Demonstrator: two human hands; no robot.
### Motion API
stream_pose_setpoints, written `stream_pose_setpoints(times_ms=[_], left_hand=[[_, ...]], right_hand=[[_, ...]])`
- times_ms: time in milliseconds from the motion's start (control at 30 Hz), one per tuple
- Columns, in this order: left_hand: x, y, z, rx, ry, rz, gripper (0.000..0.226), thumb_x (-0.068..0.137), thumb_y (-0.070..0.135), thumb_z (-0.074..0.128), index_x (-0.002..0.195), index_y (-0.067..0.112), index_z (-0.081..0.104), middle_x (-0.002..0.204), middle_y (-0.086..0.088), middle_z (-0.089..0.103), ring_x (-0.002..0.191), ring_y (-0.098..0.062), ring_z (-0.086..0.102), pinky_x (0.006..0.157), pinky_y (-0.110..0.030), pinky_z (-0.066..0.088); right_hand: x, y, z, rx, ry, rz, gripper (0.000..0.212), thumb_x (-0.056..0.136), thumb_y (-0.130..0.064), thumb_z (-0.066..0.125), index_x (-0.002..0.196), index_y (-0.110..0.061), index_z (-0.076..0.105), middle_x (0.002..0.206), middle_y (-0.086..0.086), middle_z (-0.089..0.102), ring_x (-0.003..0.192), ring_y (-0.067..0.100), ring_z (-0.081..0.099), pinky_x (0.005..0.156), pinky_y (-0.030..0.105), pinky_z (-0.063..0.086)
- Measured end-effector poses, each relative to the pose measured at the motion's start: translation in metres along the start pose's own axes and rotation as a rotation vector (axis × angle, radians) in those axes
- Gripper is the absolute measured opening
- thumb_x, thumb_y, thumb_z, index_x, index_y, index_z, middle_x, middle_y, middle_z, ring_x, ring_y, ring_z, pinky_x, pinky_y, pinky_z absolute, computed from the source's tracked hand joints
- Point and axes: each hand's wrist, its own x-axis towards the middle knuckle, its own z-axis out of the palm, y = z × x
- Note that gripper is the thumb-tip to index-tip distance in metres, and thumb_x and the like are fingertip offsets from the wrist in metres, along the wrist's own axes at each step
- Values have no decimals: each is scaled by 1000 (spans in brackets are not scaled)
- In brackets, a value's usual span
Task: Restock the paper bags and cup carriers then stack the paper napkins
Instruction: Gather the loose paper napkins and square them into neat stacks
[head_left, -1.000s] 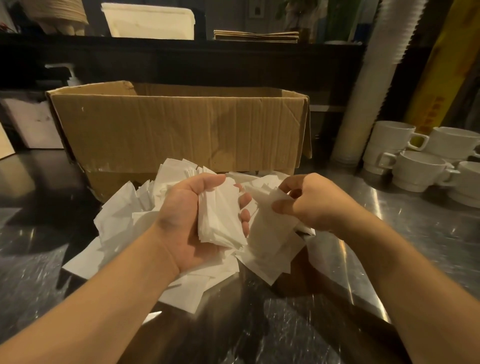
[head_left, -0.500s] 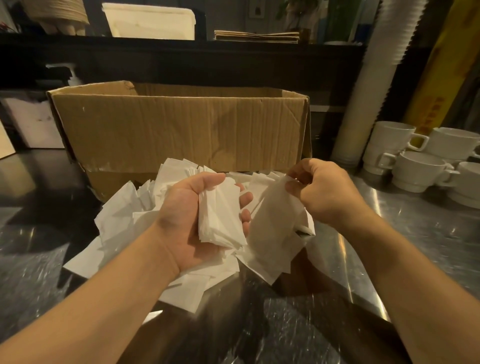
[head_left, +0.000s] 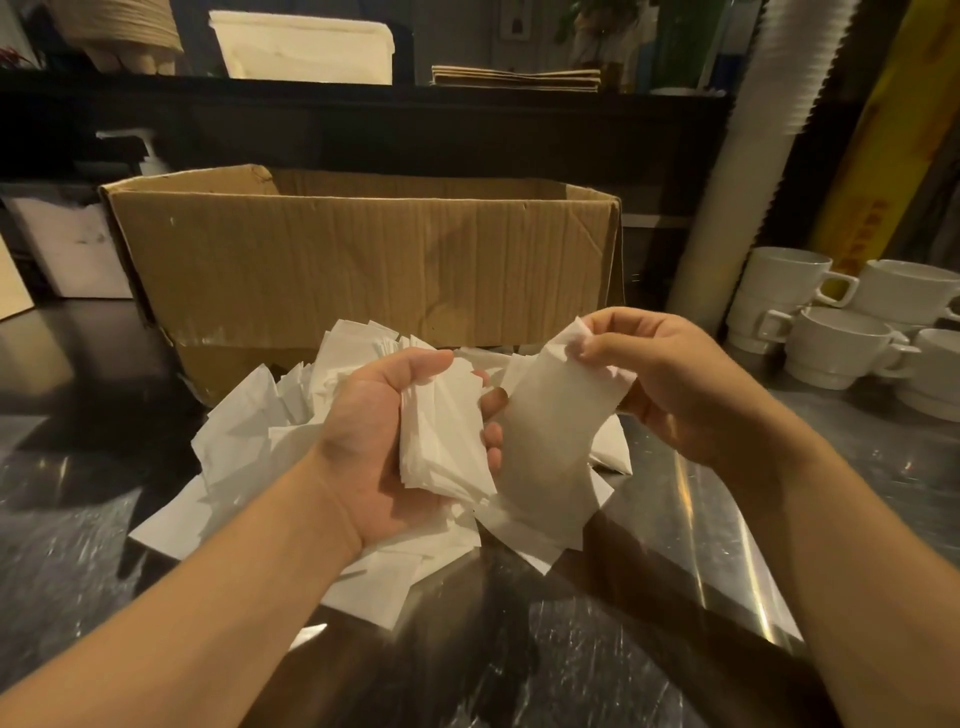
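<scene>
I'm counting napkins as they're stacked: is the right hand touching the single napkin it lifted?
Touching. The head view shows the right hand pinching the single napkin by its top edge between thumb and fingertips.

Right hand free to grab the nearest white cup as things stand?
Probably not yet: the right hand pinches a single napkin. The white cup stands unobstructed on the counter to its right; the hand needs emptying first.

Left hand (head_left: 384, 441) palm-up, gripping small stack of napkins (head_left: 447, 431), thumb over top edge. Right hand (head_left: 670, 379) just beside, pinching single napkin (head_left: 550, 441) by upper corner, sheet hanging down, touching left fingertips. Loose napkin pile (head_left: 249, 431) under both hands on steel counter (head_left: 675, 519). Cardboard box (head_left: 363, 270) beyond hands. White cups (head_left: 831, 343) right of right hand.
</scene>
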Motion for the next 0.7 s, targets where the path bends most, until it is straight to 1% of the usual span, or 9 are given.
stream_pose_setpoints(times_ms=[67,133,167,200,267,333,433,567,700], left_hand=[[0,0,0,-25,-30,-8,46,84,32,60,124,8,60,108,-14,63,78,-27,57,76,-39,47],[-1,0,0,-38,-27,-11,48,84,32,60,125,8,62,110,-14,63,78,-27,57,75,-39,47],[-1,0,1,-34,-11,-6,48,83,32,60,125,8,63,109,-14,64,77,-26,57,75,-39,46],[-2,0,2,-30,5,0,48,83,32,60,125,7,63,108,-14,65,76,-26,57,75,-38,46],[-3,-1,5,-28,18,11,47,83,31,59,124,7,63,106,-15,65,74,-26,57,74,-37,45],[-2,-1,5,-27,19,8,50,83,31,59,127,7,63,106,-14,65,74,-26,57,74,-38,45],[0,-1,1,-9,27,-8,61,80,32,62,136,8,61,108,-14,68,76,-27,60,73,-39,50],[-1,-1,2,12,30,0,64,79,32,62,138,9,58,107,-14,69,75,-26,60,72,-38,50],[-2,-1,3,3,31,6,63,80,32,61,139,8,57,107,-15,69,76,-26,59,73,-39,48]], right_hand=[[0,6,6,-156,-24,-10,4,91,-22,73,91,-18,74,91,1,74,85,19,68,71,28,58],[2,17,18,-363,55,-33,4,92,-26,74,92,-29,71,98,-4,71,85,10,65,64,20,52],[6,22,24,-441,93,-43,9,93,-25,73,94,-33,70,106,-6,67,90,10,63,65,18,51],[10,26,28,-500,122,-38,13,94,-23,73,96,-35,70,115,-7,61,98,12,60,71,20,53],[16,31,30,-616,150,9,21,93,-23,74,105,-38,68,131,-5,50,115,22,54,92,34,57],[20,36,29,-703,147,27,31,92,-27,75,116,-42,63,137,-4,47,121,26,50,104,45,52],[20,42,29,-692,165,-27,39,91,-29,76,121,-44,58,131,-6,51,114,25,53,98,49,56],[17,43,28,-749,211,-115,31,94,-26,73,111,-46,57,118,-11,51,114,23,48,98,50,54],[15,41,28,-689,177,-79,24,95,-25,71,107,-44,61,115,-8,57,106,25,56,88,48,60]])
